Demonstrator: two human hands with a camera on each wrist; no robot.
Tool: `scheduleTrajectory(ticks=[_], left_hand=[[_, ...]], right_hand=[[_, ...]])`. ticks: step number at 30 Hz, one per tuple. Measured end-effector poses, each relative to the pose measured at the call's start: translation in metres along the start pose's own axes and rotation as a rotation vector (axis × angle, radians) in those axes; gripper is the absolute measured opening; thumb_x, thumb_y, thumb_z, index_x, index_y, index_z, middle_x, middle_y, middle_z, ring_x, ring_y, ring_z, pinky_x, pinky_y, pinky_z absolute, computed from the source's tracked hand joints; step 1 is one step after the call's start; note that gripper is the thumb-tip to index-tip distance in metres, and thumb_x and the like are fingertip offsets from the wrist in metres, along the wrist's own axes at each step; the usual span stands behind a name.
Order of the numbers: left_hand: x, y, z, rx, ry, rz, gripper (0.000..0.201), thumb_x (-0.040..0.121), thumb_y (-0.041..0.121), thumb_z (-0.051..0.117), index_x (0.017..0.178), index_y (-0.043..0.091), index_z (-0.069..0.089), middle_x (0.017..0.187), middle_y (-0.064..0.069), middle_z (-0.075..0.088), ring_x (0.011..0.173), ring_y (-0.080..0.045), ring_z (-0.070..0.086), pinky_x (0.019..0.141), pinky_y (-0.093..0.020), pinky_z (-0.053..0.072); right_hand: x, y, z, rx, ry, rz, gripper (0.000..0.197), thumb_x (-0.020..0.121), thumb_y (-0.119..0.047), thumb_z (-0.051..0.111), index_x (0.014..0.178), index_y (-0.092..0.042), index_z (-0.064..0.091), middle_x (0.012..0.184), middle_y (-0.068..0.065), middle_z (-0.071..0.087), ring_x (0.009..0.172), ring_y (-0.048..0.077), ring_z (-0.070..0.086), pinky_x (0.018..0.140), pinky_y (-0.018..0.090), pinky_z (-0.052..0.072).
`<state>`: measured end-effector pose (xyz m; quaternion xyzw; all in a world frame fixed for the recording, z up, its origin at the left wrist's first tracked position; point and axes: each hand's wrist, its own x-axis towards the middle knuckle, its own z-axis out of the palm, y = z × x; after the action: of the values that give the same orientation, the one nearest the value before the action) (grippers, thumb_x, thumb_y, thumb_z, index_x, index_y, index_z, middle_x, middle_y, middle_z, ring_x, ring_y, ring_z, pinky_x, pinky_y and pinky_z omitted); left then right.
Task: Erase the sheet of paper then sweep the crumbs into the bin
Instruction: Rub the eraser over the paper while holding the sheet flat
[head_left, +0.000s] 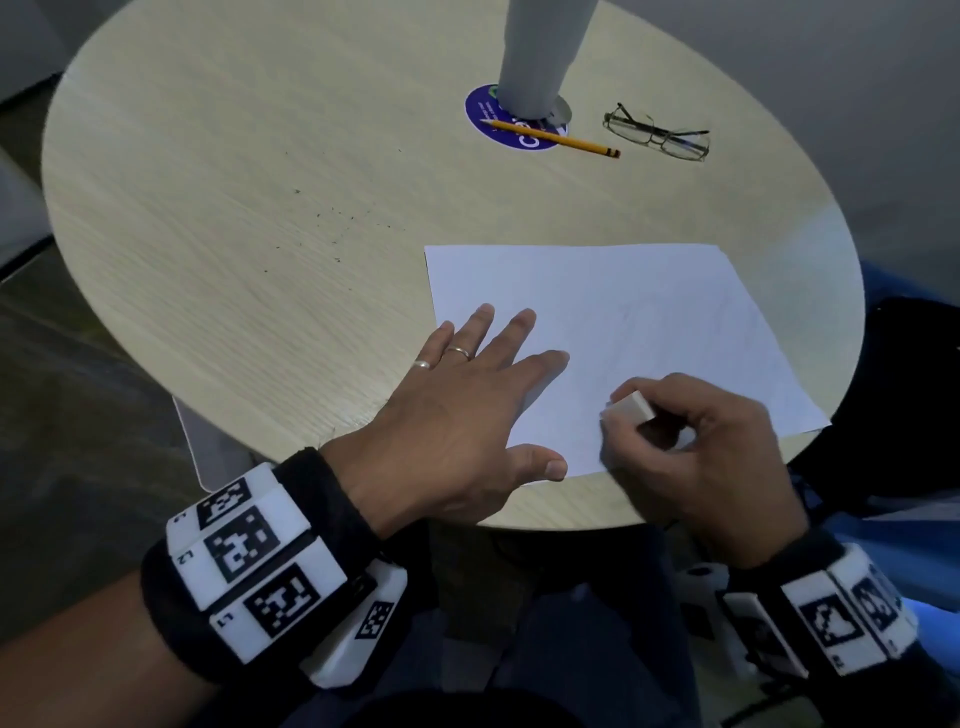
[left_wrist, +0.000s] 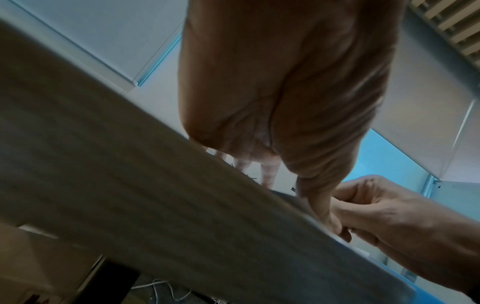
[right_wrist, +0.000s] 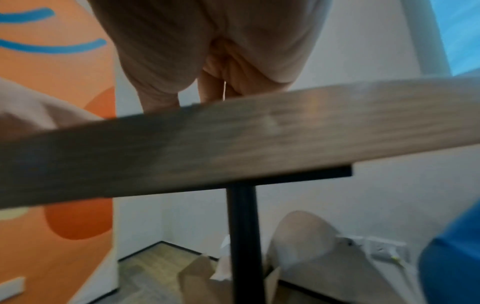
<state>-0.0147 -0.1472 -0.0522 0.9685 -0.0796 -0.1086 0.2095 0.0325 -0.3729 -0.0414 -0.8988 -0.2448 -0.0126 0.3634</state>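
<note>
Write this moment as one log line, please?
step: erasing | left hand: flat, pinning sheet of paper | right hand: gripping eraser on sheet | crumbs: unswept

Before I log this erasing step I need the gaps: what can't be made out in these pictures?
- Bin: in no view.
- Pencil marks on the white sheet of paper: head view, too faint to read.
- White block eraser: right hand covers most of it; the wooden table edge hides it in the right wrist view.
- Left hand fingertips: blurred table edge hides them in the left wrist view.
</note>
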Motion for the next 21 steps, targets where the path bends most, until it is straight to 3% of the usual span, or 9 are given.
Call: scheduleTrajectory(ticks=[2,4,8,11,14,18,21], left_hand=[[0.0,0.001,0.001,0.002,0.0,-0.001,0.088,0.093,0.08,0.047,0.162,0.048,0.002,0.172,0.011,-0.024,0.158,-0.02,-0.027,0.128,-0.041,-0.014],[-0.001,0.002,0.0,0.0,-0.003,-0.006,0.088,0.093,0.079,0.048,0.162,0.047,0.002,0.172,0.01,-0.024,0.158,-0.02,-0.027,0.128,-0.042,-0.014],[0.0,0.002,-0.001,0.005,0.003,-0.006,0.089,0.093,0.078,0.048,0.162,0.047,0.003,0.173,0.01,-0.023,0.158,-0.021,-0.026,0.129,-0.043,-0.013],[0.002,0.001,0.001,0.005,-0.003,-0.003,0.089,0.092,0.079,0.049,0.161,0.048,0.003,0.173,0.01,-0.023,0.158,-0.022,-0.025,0.127,-0.043,-0.013],[0.001,0.002,0.0,-0.004,0.003,-0.004,0.089,0.092,0.079,0.05,0.161,0.048,0.005,0.173,0.009,-0.022,0.158,-0.022,-0.025,0.127,-0.042,-0.014],[0.001,0.003,-0.001,0.005,-0.002,-0.009,0.089,0.093,0.078,0.05,0.162,0.047,0.003,0.172,0.01,-0.023,0.158,-0.021,-0.026,0.128,-0.043,-0.013],[0.002,0.001,0.002,0.009,-0.003,-0.004,0.089,0.093,0.079,0.048,0.161,0.047,0.002,0.172,0.009,-0.023,0.158,-0.022,-0.026,0.127,-0.043,-0.013]], right_hand=[[0.007,0.012,-0.009,-0.022,0.045,0.052,0.024,0.087,-0.004,0.078,0.072,-0.021,0.071,0.067,-0.004,0.064,0.062,0.016,0.06,0.065,0.036,0.053],[0.009,0.009,-0.009,-0.063,0.065,0.009,0.021,0.088,-0.004,0.079,0.076,-0.02,0.073,0.069,-0.004,0.066,0.063,0.017,0.061,0.064,0.038,0.053],[0.0,-0.014,0.01,-0.042,-0.022,-0.083,0.013,0.088,-0.007,0.079,0.081,-0.018,0.076,0.072,-0.003,0.068,0.065,0.016,0.061,0.064,0.036,0.052],[0.013,0.01,-0.002,0.008,0.051,0.058,0.016,0.087,-0.007,0.078,0.076,-0.018,0.073,0.072,-0.003,0.069,0.066,0.017,0.064,0.066,0.039,0.054],[0.016,0.011,-0.008,-0.032,0.104,0.054,0.017,0.088,-0.009,0.078,0.077,-0.021,0.074,0.073,-0.006,0.071,0.067,0.015,0.066,0.066,0.037,0.055],[0.003,-0.014,0.014,-0.032,0.01,-0.037,0.013,0.088,-0.01,0.079,0.08,-0.02,0.076,0.071,-0.004,0.069,0.066,0.016,0.064,0.064,0.036,0.053],[0.016,0.013,0.001,-0.018,0.078,0.061,0.014,0.088,-0.01,0.079,0.078,-0.019,0.074,0.076,-0.001,0.072,0.069,0.018,0.067,0.069,0.039,0.056]])
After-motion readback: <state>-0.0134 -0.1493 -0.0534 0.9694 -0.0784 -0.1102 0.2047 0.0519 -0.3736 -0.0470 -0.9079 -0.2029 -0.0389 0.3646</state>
